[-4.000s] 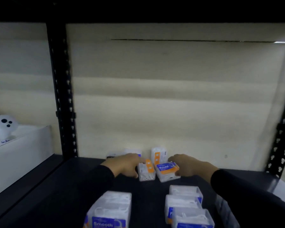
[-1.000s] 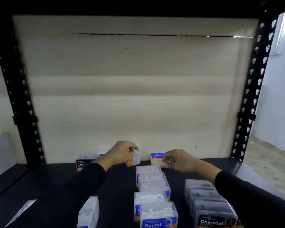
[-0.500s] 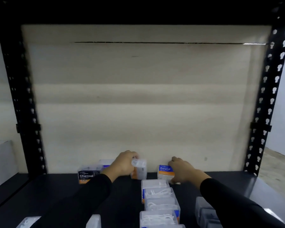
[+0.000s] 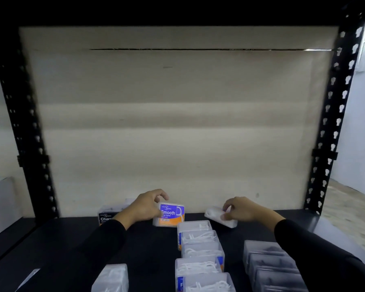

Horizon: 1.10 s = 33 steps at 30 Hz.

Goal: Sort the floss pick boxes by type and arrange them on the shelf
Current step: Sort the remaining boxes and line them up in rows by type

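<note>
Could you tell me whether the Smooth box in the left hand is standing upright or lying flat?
Upright: the Smooth box stands on the shelf with its label facing the camera, the left hand gripping its side.

Just one head-worn view, looking forward and slightly down into the shelf (image 4: 51, 249) bay, close up. Back panel (image 4: 177, 123) far, box rows near, uprights left and right.

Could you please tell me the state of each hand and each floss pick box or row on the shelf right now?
left hand: gripping the Smooth box.
Smooth box: upright, label facing the camera.
right hand: holding a tilted clear box.
clear box: tipped on its side, label hidden.
Charcoal box: upright at the back, partly hidden by the left arm.
middle row: lined front to back, white picks inside.
right row: lined up, dark contents.
</note>
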Motion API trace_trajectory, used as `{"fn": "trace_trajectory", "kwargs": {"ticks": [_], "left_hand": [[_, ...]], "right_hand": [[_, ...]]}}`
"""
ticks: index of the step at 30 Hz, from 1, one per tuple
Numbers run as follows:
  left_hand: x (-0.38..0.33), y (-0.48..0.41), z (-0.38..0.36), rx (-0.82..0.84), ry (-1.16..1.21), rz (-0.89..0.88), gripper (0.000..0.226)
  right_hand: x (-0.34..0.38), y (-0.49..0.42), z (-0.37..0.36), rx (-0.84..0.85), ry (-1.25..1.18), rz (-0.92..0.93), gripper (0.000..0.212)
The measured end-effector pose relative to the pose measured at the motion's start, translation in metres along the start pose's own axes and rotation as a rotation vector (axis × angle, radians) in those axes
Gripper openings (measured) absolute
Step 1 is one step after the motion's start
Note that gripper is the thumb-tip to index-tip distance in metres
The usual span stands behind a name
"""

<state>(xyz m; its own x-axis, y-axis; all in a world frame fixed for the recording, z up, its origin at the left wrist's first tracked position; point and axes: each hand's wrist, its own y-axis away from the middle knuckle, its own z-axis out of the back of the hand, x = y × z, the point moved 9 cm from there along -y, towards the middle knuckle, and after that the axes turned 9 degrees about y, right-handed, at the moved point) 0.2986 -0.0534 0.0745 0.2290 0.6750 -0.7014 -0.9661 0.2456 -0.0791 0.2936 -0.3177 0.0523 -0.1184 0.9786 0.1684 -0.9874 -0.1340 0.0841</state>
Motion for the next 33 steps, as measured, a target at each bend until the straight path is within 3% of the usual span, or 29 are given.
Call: {"fn": "trace_trajectory", "kwargs": {"ticks": [3,8,12,15,18,21,28,33], "left_hand": [[-0.001,0.001,-0.007,0.048,-0.047,-0.010,0.050],[-0.003,-0.002,-0.015,0.039,-0.154,-0.020,0.053],[-0.004,-0.004,-0.019,0.028,-0.204,-0.003,0.056],[-0.003,-0.006,-0.020,0.016,-0.202,0.016,0.057],[-0.005,-0.008,-0.022,0.009,-0.199,0.015,0.055],[-0.007,-0.009,-0.025,0.006,-0.181,0.023,0.053],[-0.016,-0.015,-0.034,0.010,-0.128,0.024,0.049],[-0.020,-0.022,-0.041,-0.003,-0.091,0.041,0.051]], "right_hand": [[-0.007,0.002,0.001,0.015,-0.063,-0.018,0.041],[-0.008,0.001,-0.005,0.041,-0.076,-0.015,0.038],[-0.008,0.000,-0.013,0.032,0.065,-0.009,0.077],[-0.005,0.002,-0.011,0.000,0.124,0.008,0.085],[-0.001,0.002,-0.002,-0.078,0.122,0.048,0.077],[0.004,0.004,0.007,-0.153,0.095,0.097,0.053],[0.009,0.012,0.003,-0.002,0.036,0.166,0.034],[0.014,0.011,0.008,-0.075,0.023,0.162,0.032]]}}
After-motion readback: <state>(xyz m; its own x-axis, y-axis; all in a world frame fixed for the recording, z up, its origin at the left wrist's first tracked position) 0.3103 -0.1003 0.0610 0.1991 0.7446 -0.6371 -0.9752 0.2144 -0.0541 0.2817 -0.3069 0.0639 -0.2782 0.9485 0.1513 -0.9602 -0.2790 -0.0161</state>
